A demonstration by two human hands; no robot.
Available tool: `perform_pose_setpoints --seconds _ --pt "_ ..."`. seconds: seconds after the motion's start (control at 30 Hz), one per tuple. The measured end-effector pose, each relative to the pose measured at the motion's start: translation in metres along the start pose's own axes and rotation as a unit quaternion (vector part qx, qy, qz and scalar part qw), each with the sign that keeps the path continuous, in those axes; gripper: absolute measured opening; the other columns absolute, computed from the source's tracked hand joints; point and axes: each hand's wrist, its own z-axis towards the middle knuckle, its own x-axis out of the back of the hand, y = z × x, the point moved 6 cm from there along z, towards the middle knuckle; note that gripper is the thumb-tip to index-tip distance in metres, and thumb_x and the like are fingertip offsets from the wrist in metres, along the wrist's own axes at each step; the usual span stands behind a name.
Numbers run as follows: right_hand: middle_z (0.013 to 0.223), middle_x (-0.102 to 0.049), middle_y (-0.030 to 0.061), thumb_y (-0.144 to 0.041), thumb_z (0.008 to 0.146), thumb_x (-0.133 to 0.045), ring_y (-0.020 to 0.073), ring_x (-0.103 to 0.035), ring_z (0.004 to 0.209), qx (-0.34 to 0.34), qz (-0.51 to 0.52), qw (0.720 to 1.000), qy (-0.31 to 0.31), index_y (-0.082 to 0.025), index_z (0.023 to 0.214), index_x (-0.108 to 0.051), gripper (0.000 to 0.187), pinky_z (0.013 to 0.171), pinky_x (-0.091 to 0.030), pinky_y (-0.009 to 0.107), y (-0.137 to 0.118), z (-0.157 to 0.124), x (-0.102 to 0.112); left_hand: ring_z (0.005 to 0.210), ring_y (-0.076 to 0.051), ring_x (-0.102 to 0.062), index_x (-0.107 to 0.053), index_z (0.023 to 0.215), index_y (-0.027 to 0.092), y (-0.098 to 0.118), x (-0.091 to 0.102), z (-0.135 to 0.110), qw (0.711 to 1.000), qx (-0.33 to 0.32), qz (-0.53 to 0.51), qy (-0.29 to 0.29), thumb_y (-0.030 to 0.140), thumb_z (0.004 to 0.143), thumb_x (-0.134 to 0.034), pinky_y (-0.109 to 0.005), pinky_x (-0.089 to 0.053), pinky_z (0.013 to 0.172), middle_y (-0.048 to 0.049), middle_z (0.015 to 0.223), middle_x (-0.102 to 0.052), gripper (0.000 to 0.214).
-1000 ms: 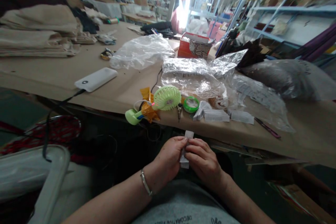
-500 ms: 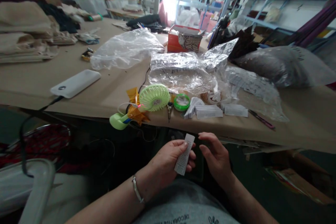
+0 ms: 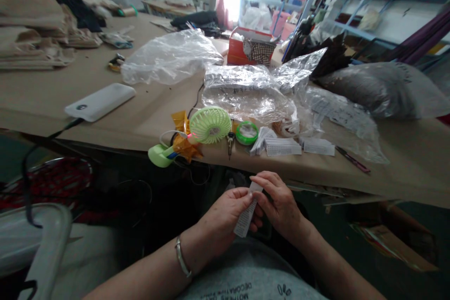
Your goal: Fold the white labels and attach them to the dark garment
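A narrow printed white paper strip [image 3: 245, 214] is held low over my lap. My left hand [image 3: 225, 211] grips it between thumb and fingers, with a silver bangle [image 3: 182, 257] on that wrist. My right hand [image 3: 277, 201] pinches the strip's upper end, and its fingertips partly hide that end. Both hands are below the front edge of the table, which is covered in brown kraft paper [image 3: 147, 124]. The nearest items on it are small stacks of folded printed paper [image 3: 283, 147] and a green mini fan [image 3: 210, 125].
Clear plastic bags [image 3: 246, 93] are heaped behind a green tape roll [image 3: 246, 132] and keys [image 3: 230, 143]. A white power bank [image 3: 100, 101] trails a black cable over the edge. A purple-handled tool [image 3: 352, 160] lies at the right. A grey-rimmed tub [image 3: 45, 225] stands at my lower left.
My right hand has moved in from beside the strip and now pinches its upper end. My left hand holds the strip as before. The view has shifted slightly.
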Motion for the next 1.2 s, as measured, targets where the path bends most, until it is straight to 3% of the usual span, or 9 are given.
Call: perform_pose_setpoints --seconds 0.17,0.3,0.4,0.63,0.8,0.9,1.0,1.1,1.2 --pt "0.107 -0.061 0.0074 -0.031 0.087 -0.056 0.02 -0.058 0.097 -0.122 0.185 0.975 -0.021 -0.022 0.122 -0.054 0.036 0.088 -0.047 0.036 0.016 -0.006 -0.01 0.051 -0.011 -0.056 -0.057 0.079 0.013 -0.001 0.006 -0.001 1.0 -0.001 -0.01 -0.004 0.032 0.08 -0.059 -0.021 -0.04 0.048 -0.0017 0.065 -0.058 0.019" --pt "0.105 -0.064 0.0071 -0.042 0.078 -0.066 0.0179 -0.063 0.089 -0.226 0.454 0.855 -0.106 -0.021 0.119 -0.056 0.047 0.079 -0.051 0.031 0.027 -0.01 -0.034 0.052 -0.011 -0.056 -0.057 0.083 0.014 0.001 0.009 -0.006 0.999 -0.013 -0.014 -0.026 0.035 0.082 -0.057 -0.021 -0.041 0.048 -0.0021 0.065 -0.06 0.021" --pt "0.103 -0.065 0.0084 -0.048 0.069 -0.073 0.0187 -0.063 0.087 -0.238 0.543 0.788 -0.168 -0.018 0.114 -0.06 0.057 0.078 -0.051 0.031 0.025 -0.007 -0.047 0.051 -0.011 -0.056 -0.058 0.085 0.014 0.001 0.009 -0.01 0.999 -0.002 -0.021 -0.046 0.036 0.081 -0.058 -0.021 -0.042 0.048 -0.0018 0.065 -0.06 0.023" --pt "0.113 -0.06 0.0102 -0.045 0.065 -0.076 0.0228 -0.061 0.097 -0.212 0.583 0.757 -0.203 -0.018 0.093 -0.067 0.04 0.083 -0.05 0.037 0.017 0.005 -0.061 0.05 -0.01 -0.055 -0.061 0.083 0.013 0.001 0.015 -0.015 0.998 0.01 -0.027 -0.059 0.037 0.078 -0.063 -0.021 -0.041 0.048 -0.0021 0.063 -0.06 0.025" --pt "0.112 -0.06 0.0108 -0.044 0.067 -0.075 0.0223 -0.062 0.095 -0.212 0.573 0.764 -0.206 -0.017 0.09 -0.066 0.037 0.081 -0.051 0.036 0.02 0.004 -0.069 0.049 -0.011 -0.055 -0.061 0.075 0.012 -0.004 0.022 -0.015 0.999 0.016 -0.004 -0.051 0.038 0.076 -0.063 -0.023 -0.041 0.049 -0.0037 0.062 -0.061 0.026" --pt "0.108 -0.062 0.0092 -0.044 0.072 -0.071 0.0205 -0.064 0.087 -0.215 0.539 0.784 -0.223 -0.018 0.103 -0.063 0.041 0.076 -0.053 0.035 0.019 0.003 -0.069 0.048 -0.01 -0.054 -0.06 0.072 0.012 -0.003 0.024 -0.016 0.999 0.012 -0.001 -0.053 0.036 0.078 -0.06 -0.022 -0.041 0.049 -0.0022 0.06 -0.059 0.025" --pt "0.111 -0.061 0.0082 -0.042 0.08 -0.062 0.021 -0.063 0.093 -0.181 0.418 0.872 -0.176 -0.022 0.119 -0.056 0.043 0.082 -0.052 0.036 0.014 0.009 -0.054 0.05 -0.01 -0.054 -0.059 0.075 0.014 0.003 0.026 -0.016 0.999 -0.013 -0.014 -0.042 0.034 0.08 -0.057 -0.022 -0.04 0.049 -0.0001 0.061 -0.057 0.02" --pt "0.122 -0.055 0.0099 -0.035 0.085 -0.057 0.0238 -0.054 0.111 -0.094 0.203 0.971 -0.084 -0.023 0.122 -0.054 0.039 0.094 -0.046 0.039 0.001 0.017 -0.03 0.051 -0.011 -0.054 -0.059 0.077 0.015 0.007 0.03 -0.016 0.999 -0.028 -0.018 -0.026 0.034 0.08 -0.058 -0.022 -0.04 0.05 0.0007 0.061 -0.056 0.019" --pt "0.12 -0.055 0.0115 -0.031 0.088 -0.054 0.0246 -0.052 0.112 -0.025 0.059 0.996 -0.06 -0.021 0.121 -0.055 0.035 0.095 -0.046 0.04 -0.013 0.019 -0.024 0.053 -0.011 -0.054 -0.06 0.077 0.015 0.007 0.033 -0.013 0.999 -0.029 -0.018 -0.01 0.034 0.078 -0.06 -0.023 -0.04 0.052 0.0002 0.061 -0.056 0.02"
